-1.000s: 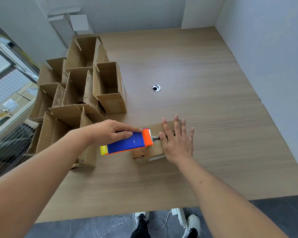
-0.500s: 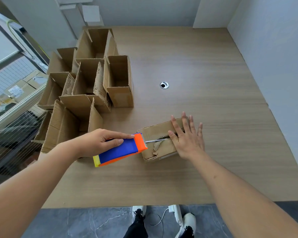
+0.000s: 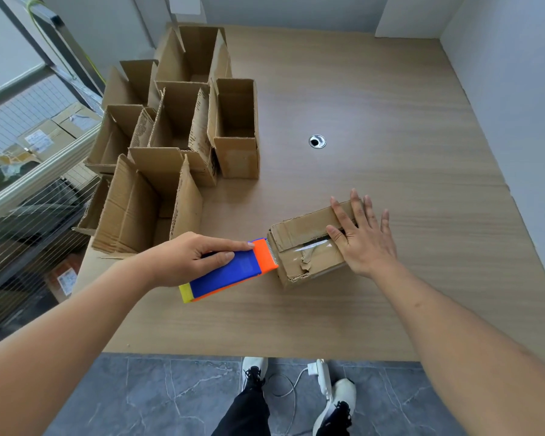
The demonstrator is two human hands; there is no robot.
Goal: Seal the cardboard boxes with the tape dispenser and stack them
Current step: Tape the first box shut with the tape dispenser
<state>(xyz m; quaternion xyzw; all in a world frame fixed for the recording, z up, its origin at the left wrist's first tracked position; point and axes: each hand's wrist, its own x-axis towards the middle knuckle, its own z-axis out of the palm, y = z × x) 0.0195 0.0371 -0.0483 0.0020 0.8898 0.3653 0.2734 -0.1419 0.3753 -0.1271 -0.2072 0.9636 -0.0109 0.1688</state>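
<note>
Cardboard box, small, brown and closed, lies on the wooden counter under the right hand, whose straight fingers press its top flaps flat. Left hand grasps the blue-and-orange plastic tape dispenser, serrated edge touching the box's near-left end. The box's long axis runs away from those left fingers, toward the right hand.

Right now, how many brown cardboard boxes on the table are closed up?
1: the closed brown cardboard box lies under the flat right hand, near the wooden table's front edge. The open brown cardboard boxes on the left could hide another.
</note>
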